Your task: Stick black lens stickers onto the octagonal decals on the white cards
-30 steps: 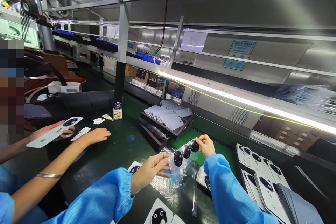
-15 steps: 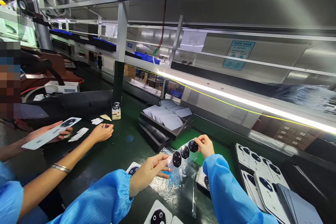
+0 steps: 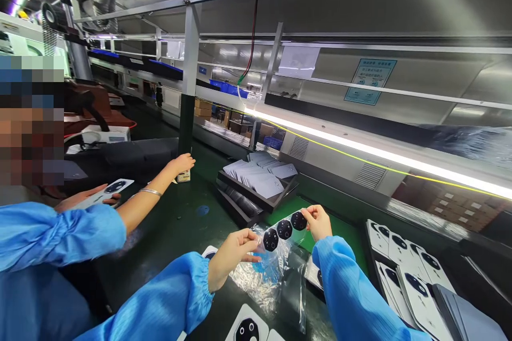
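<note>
A clear strip bearing three black round camera-shaped stickers (image 3: 284,229) is stretched between my hands. My left hand (image 3: 231,257) pinches its lower left end between thumb and fingers. At the upper right end, my right hand (image 3: 319,222) grips the strip beside the last sticker. Beneath it lies crumpled clear plastic film (image 3: 262,282) on the dark table. Close to me at the bottom is a white panel (image 3: 256,315) with a black camera patch. Another white panel (image 3: 312,272) is partly hidden by my right sleeve.
Black trays of grey panels (image 3: 256,178) stand behind my hands. To the right, a tray holds white panels (image 3: 416,261) with black patches. At left, a co-worker's hand (image 3: 182,166) is at a small bottle (image 3: 184,176); their other hand holds a white panel (image 3: 108,193).
The co-worker's free hand has moved from the table up to the bottle. My hands keep the strip stretched, almost unmoved. The view has shifted slightly left.
</note>
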`<state>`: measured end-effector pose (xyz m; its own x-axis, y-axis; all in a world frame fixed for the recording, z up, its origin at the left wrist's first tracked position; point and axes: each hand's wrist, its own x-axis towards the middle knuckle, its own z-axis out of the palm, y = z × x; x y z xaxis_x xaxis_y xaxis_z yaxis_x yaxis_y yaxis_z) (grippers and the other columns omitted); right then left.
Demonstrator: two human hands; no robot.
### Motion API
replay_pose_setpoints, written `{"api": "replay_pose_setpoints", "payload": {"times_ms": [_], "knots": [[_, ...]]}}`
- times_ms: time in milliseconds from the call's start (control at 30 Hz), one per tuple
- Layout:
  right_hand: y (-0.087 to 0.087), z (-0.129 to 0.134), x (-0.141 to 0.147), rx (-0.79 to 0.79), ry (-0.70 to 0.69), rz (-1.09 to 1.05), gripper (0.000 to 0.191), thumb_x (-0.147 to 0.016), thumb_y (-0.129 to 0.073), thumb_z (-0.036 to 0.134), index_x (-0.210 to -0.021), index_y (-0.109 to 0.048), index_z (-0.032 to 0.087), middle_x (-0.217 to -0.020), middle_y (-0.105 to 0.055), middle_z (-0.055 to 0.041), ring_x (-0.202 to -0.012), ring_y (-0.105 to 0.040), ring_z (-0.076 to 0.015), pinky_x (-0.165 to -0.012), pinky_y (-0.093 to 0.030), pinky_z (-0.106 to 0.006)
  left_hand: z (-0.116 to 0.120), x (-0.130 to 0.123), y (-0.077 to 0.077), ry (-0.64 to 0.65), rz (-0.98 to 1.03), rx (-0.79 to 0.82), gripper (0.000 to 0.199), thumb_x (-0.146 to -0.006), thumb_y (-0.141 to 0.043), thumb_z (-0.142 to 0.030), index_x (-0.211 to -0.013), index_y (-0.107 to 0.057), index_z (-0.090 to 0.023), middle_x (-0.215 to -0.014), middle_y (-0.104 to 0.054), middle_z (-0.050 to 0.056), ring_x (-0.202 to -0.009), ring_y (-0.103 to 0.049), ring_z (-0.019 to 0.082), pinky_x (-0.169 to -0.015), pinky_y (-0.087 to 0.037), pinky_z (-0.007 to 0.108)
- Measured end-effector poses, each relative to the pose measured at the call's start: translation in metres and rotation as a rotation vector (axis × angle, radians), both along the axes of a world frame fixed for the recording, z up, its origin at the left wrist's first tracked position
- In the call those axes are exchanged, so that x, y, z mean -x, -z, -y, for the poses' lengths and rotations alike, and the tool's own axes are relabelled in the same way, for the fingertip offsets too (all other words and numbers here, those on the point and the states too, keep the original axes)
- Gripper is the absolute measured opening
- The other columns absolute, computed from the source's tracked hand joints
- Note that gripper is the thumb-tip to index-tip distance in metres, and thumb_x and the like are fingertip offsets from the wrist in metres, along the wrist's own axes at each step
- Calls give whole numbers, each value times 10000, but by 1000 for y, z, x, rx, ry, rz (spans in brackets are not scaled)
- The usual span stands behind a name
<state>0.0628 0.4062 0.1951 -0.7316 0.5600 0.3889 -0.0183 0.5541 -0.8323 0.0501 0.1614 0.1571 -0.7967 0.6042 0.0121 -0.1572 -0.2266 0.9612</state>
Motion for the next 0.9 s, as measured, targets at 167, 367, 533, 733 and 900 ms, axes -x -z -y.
{"api": "replay_pose_setpoints", "payload": {"times_ms": [167, 367, 533, 733, 900], "knots": [[-11, 24, -12, -81, -112, 68, 284, -663, -712, 345, -854, -531, 236, -1023, -637, -72, -1014, -600, -260, -722, -515, -342, -16, 8, -4, -81, -55, -37, 527, -518, -769, -640, -670, -555, -183, -693, -599, 1, -703, -602, 169, -702, -542, 322], [-19, 80, -33, -146, -308, 333, 332, -558, -810, 339, -719, -541, 228, -735, -657, -11, -748, -617, -226, -648, -433, -300, -31, 16, -16, -111, -181, 1, 342, -601, -706, -477, -670, -523, -197, -623, -557, -25, -642, -565, 154, -642, -488, 288], [-33, 87, -29, -192, -318, 370, 260, -696, -699, 230, -541, -491, 213, -565, -547, 37, -616, -513, -155, -579, -318, -254, -28, 27, -36, -93, -354, 107, 143, -669, -634, -287, -673, -522, -199, -669, -569, -27, -671, -558, 152, -651, -441, 262], [-39, 68, -19, -168, -315, 266, 189, -726, -598, 210, -561, -507, 208, -607, -584, 32, -631, -511, -146, -591, -353, -251, -13, 42, -55, -128, -576, 303, 114, -716, -620, -114, -663, -554, -190, -649, -527, -37, -666, -498, 156, -746, -397, 310], [-32, 49, -10, -35, -368, 214, 137, -713, -584, 270, -639, -482, 216, -618, -587, 28, -625, -563, -155, -546, -458, -252, -9, 54, -60, -122, -608, 305, 128, -772, -617, -174, -655, -566, -186, -721, -554, -10, -780, -532, 178, -865, -400, 366]]}}
